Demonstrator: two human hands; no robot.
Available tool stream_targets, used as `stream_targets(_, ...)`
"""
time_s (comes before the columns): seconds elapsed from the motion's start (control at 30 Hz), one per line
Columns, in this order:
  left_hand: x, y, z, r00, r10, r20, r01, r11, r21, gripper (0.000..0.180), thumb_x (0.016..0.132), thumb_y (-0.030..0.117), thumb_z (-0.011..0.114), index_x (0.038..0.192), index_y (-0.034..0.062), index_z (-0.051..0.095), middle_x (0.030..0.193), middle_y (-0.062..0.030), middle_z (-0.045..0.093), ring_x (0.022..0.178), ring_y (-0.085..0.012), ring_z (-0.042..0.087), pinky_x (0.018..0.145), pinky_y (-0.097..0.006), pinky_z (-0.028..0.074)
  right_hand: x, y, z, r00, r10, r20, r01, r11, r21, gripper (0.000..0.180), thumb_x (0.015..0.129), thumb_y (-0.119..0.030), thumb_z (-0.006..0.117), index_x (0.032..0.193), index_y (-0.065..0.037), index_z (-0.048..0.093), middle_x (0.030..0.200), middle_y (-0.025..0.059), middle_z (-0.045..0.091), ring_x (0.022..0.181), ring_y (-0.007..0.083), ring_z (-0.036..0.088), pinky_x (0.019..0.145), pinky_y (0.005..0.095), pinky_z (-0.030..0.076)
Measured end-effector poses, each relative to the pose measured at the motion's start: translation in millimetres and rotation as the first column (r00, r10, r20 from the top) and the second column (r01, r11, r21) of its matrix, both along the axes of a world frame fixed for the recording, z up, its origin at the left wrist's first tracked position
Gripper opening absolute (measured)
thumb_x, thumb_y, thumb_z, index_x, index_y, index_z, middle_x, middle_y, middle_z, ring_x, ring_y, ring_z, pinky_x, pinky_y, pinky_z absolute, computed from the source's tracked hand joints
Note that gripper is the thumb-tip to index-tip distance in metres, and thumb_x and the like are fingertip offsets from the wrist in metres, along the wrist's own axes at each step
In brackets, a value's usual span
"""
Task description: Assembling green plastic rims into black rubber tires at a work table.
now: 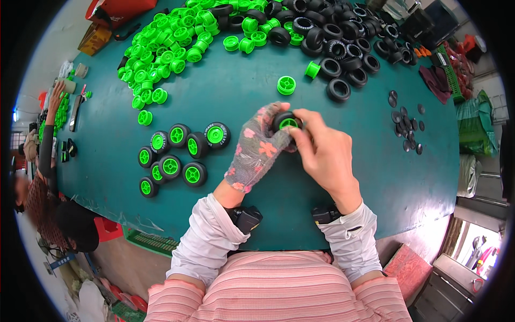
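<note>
Between both hands, above the middle of the green table (375, 177), is a small toy wheel (288, 123): a black tire around a bright green rim. My left hand (263, 142), in a grey flowered fingerless glove, is closed round its left side. My bare right hand (327, 153) grips the right side, thumb pressed at the rim. Fingers hide part of the wheel, so how fully the rim sits in the tire is unclear. Just beyond the hands lie a loose green rim (286, 85) and a loose black tire (338, 90). Several assembled wheels (170, 167) rest at the left.
A heap of green rims (166, 48) covers the far left, beside a pile of black tires (332, 32). Small black discs (406, 126) lie scattered at the right. Another person's arm (49, 129) reaches over the table's far left end. A green basket (448, 70) stands at the right edge.
</note>
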State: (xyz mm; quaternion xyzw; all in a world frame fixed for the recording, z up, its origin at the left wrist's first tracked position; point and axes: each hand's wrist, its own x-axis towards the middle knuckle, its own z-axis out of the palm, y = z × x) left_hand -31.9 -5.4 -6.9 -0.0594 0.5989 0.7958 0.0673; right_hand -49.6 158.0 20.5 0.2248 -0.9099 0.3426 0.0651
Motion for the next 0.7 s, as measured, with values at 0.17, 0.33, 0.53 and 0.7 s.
stream_targets(0.17,0.5,-0.6,12.1,0.999,-0.045,-0.002,0.045,0.982,0.184,0.042,0.099,0.013,0.064,0.135,-0.0034,0.051,0.130,-0.0115,0.055,0.112,-0.0179,0.060,0.089,-0.034,0.062,-10.3,2.5,-17.9,0.902,0.017,0.430,0.209,0.856,-0.472,0.017,0.090,-0.014,0.072,0.102,-0.002,0.068,0.069,-0.0005,0.059,0.054,0.0043,0.045,0.050,0.0242,0.038)
stream_targets(0.33,1.4,-8.6,16.0,0.992,-0.104,0.064,0.086,0.967,0.242,0.042,0.101,0.018,0.061,0.136,-0.0029,0.052,0.132,-0.0108,0.055,0.107,-0.0197,0.063,0.085,-0.035,0.063,-10.5,5.8,-5.8,0.759,0.073,0.648,0.367,0.774,-0.516,0.019,0.095,-0.019,0.069,0.102,-0.002,0.068,0.072,-0.0016,0.062,0.054,0.0027,0.046,0.046,0.0219,0.037)
stream_targets(0.53,2.7,-10.5,13.8,0.995,-0.066,0.073,0.042,0.957,0.288,0.041,0.101,0.023,0.062,0.131,-0.0043,0.057,0.121,-0.0110,0.064,0.099,-0.0211,0.068,0.081,-0.035,0.063,-10.6,6.7,-1.5,0.728,0.115,0.676,0.378,0.754,-0.537,0.023,0.095,-0.021,0.070,0.104,0.000,0.067,0.074,-0.0008,0.063,0.054,0.0030,0.047,0.046,0.0216,0.038)
stream_targets(0.7,1.0,-9.1,11.6,0.995,-0.073,0.066,0.061,0.985,0.160,0.039,0.103,0.024,0.059,0.128,-0.0061,0.059,0.114,-0.0125,0.067,0.095,-0.0221,0.070,0.080,-0.034,0.062,-11.7,6.9,-3.6,0.748,0.097,0.657,0.363,0.769,-0.527,0.022,0.094,-0.020,0.071,0.100,0.001,0.067,0.074,-0.0010,0.063,0.056,0.0027,0.046,0.047,0.0214,0.036)
